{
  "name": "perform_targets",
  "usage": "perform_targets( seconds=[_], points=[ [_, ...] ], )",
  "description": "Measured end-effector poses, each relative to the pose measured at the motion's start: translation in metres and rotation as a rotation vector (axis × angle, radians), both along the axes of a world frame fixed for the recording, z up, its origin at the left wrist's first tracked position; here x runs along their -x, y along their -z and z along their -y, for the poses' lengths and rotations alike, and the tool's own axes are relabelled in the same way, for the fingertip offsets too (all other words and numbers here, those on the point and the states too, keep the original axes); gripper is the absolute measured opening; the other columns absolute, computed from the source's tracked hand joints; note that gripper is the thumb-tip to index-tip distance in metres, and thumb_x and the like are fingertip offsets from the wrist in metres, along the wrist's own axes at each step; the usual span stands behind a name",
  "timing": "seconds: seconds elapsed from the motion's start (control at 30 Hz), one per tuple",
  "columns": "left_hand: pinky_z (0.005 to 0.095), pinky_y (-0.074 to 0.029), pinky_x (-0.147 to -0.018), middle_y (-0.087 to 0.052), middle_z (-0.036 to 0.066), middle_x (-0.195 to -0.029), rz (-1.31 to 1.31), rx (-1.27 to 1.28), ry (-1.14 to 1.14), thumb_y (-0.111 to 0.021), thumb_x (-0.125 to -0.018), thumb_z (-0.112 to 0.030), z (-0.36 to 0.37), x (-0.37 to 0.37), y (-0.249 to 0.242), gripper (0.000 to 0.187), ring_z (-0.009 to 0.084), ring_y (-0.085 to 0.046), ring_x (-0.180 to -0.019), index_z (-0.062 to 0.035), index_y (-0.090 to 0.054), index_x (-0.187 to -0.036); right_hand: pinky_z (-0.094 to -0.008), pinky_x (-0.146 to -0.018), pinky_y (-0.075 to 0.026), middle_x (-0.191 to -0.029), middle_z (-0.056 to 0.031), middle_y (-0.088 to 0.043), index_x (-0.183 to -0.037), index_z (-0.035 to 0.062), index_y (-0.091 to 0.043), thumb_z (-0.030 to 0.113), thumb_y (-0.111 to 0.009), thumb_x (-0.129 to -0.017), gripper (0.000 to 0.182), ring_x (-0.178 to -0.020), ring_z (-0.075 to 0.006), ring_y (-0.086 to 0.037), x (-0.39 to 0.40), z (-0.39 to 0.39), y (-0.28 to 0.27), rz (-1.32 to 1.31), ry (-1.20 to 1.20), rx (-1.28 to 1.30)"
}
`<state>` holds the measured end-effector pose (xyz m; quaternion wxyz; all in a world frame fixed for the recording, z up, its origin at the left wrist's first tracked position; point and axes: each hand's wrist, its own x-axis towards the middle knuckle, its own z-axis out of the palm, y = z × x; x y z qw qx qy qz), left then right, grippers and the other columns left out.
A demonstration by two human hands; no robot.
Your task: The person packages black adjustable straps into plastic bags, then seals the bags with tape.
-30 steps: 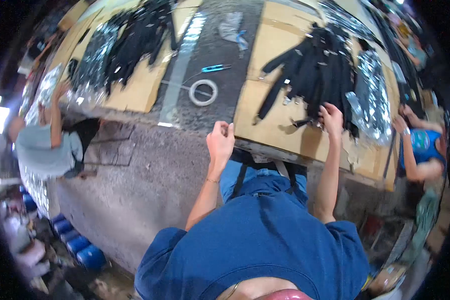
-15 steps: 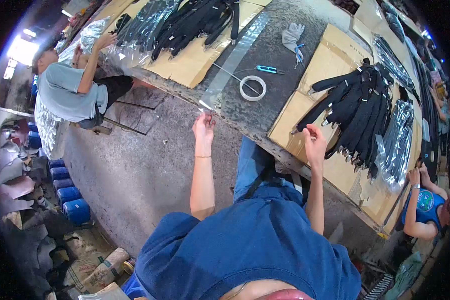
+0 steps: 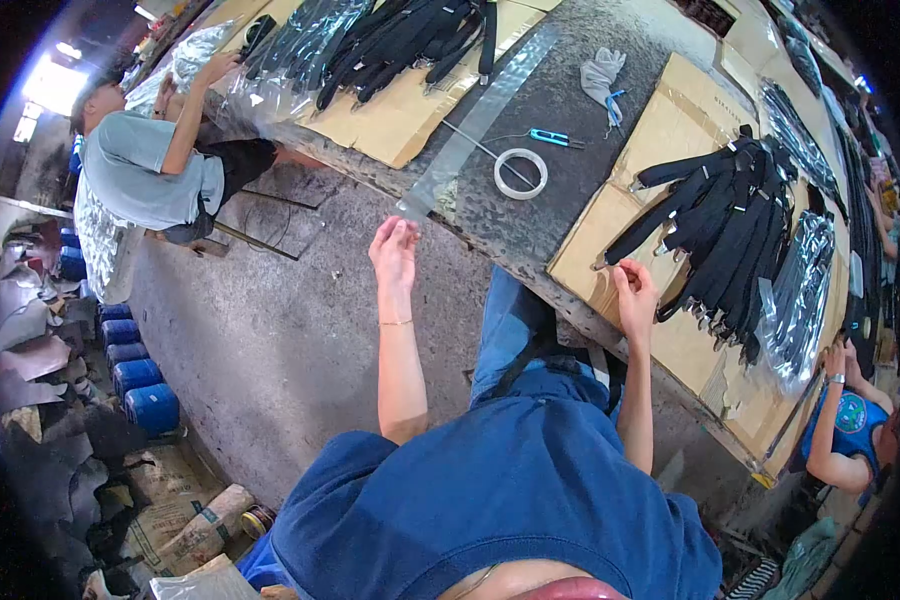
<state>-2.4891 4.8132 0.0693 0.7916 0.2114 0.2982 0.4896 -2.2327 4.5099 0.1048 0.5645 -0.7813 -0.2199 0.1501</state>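
Observation:
My left hand (image 3: 395,255) is raised just off the table's front edge, fingers curled together. Its fingertips are close to the lower end of a long clear plastic strip (image 3: 490,115) lying across the dark tabletop; what they pinch is too small to make out. Over the cardboard sheet (image 3: 582,240) on the right, my right hand (image 3: 637,300) has its thumb and fingers drawn together. They are right by the metal-tipped end of one black strap (image 3: 635,235). That strap belongs to a fanned bundle of black straps (image 3: 735,240) with metal clips.
A white tape roll (image 3: 520,174), blue snips (image 3: 555,139) and a grey glove (image 3: 602,75) lie mid-table. More black straps (image 3: 410,45) lie at the back left. Plastic-wrapped straps (image 3: 800,300) are at right. One person (image 3: 150,170) sits at left, another (image 3: 850,420) at right.
My left hand has moved slightly left and up, with its fingers away from the strip's end. My right hand's fingers have drawn closer together beside the strap end. The view has shifted a little.

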Motion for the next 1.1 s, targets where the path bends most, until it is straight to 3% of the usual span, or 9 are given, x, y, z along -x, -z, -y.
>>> perform_targets(
  seconds=[0.07,0.37,0.6,0.7,0.8,0.87,0.93,1.0,1.1],
  points=[
    [0.0284,-0.050,-0.059,-0.063,0.006,-0.081,-0.302,-0.052,-0.056,-0.068,-0.082,-0.008,0.002,-0.001,0.007,0.015,0.0169,-0.062,-0.071,-0.0014,-0.059,-0.093,-0.0226,-0.072,-0.045,-0.088,-0.0039,-0.062,-0.101,-0.0027,-0.061,0.010,-0.061,-0.087,0.019,-0.078,-0.0093,-0.056,-0.001,0.000,0.002,-0.009,-0.007,-0.029],
    [0.0253,-0.044,-0.048,-0.056,0.003,-0.062,-0.595,-0.100,-0.117,-0.068,-0.085,-0.024,0.009,0.001,0.008,0.024,0.0125,-0.053,-0.052,-0.0036,-0.058,-0.077,-0.0217,-0.070,-0.045,-0.088,-0.0040,-0.062,-0.102,-0.0024,-0.061,0.011,-0.061,-0.088,0.020,-0.077,-0.0088,-0.055,-0.003,0.002,0.004,0.005,-0.032,-0.023],
    [0.0238,-0.042,-0.048,-0.054,0.002,-0.061,-0.588,-0.131,-0.073,-0.063,-0.088,-0.028,0.009,0.002,0.009,0.028,0.0118,-0.052,-0.052,-0.0029,-0.058,-0.077,-0.0231,-0.066,-0.045,-0.086,-0.0042,-0.061,-0.099,-0.0019,-0.061,0.010,-0.060,-0.087,0.017,-0.074,-0.0097,-0.055,0.005,0.001,-0.002,0.007,-0.008,-0.004],
    [0.0250,-0.044,-0.050,-0.057,0.003,-0.066,-0.567,-0.146,-0.063,-0.064,-0.088,-0.022,0.009,0.001,0.009,0.021,0.0125,-0.053,-0.057,-0.0021,-0.060,-0.081,-0.0273,-0.064,-0.045,-0.082,-0.0080,-0.058,-0.092,-0.0003,-0.060,0.005,-0.060,-0.084,0.009,-0.071,-0.0155,-0.055,0.036,-0.022,-0.034,0.330,0.066,0.010],
    [0.0263,-0.045,-0.053,-0.059,0.003,-0.072,-0.763,-0.346,-0.168,-0.064,-0.087,-0.016,0.013,-0.001,0.010,0.015,0.0128,-0.055,-0.063,-0.0015,-0.062,-0.085,-0.0285,-0.064,-0.045,-0.084,-0.0095,-0.059,-0.092,-0.0002,-0.060,0.003,-0.061,-0.082,0.010,-0.071,-0.0177,-0.056,0.053,-0.055,-0.044,0.437,-0.227,-0.035],
    [0.0251,-0.045,-0.054,-0.061,0.004,-0.077,-1.488,-0.858,-0.386,-0.064,-0.086,-0.013,0.015,-0.001,0.002,0.013,0.0122,-0.056,-0.066,-0.0006,-0.062,-0.089,-0.0289,-0.065,-0.045,-0.084,-0.0101,-0.059,-0.092,-0.0003,-0.060,0.002,-0.061,-0.081,0.011,-0.070,-0.0186,-0.056,0.062,-0.071,-0.044,0.393,-0.268,-0.057],
    [0.0252,-0.045,-0.054,-0.062,0.004,-0.077,-1.451,-0.801,-0.335,-0.065,-0.085,-0.018,0.006,0.000,0.020,0.017,0.0124,-0.056,-0.066,-0.0017,-0.062,-0.089,-0.0292,-0.065,-0.046,-0.084,-0.0107,-0.059,-0.092,-0.0004,-0.060,0.001,-0.062,-0.080,0.012,-0.070,-0.0195,-0.056,0.064,-0.080,-0.045,0.349,-0.319,-0.082],
    [0.0272,-0.045,-0.056,-0.062,0.005,-0.075,-1.028,-0.217,0.076,-0.065,-0.085,-0.025,0.003,-0.005,0.031,0.022,0.0144,-0.057,-0.066,-0.0033,-0.062,-0.091,-0.0291,-0.065,-0.046,-0.084,-0.0106,-0.059,-0.091,-0.0007,-0.060,0.001,-0.062,-0.080,0.012,-0.070,-0.0193,-0.056,0.069,-0.080,-0.047,0.306,-0.323,-0.070],
    [0.0329,-0.044,-0.058,-0.063,0.005,-0.078,-0.584,0.083,0.134,-0.064,-0.086,-0.029,0.011,-0.019,0.014,0.026,0.0169,-0.061,-0.072,-0.0034,-0.061,-0.082,-0.0291,-0.065,-0.046,-0.085,-0.0106,-0.059,-0.091,-0.0009,-0.061,0.001,-0.062,-0.080,0.011,-0.072,-0.0193,-0.056,0.072,-0.070,-0.040,0.144,-0.344,-0.031]
  ],
)
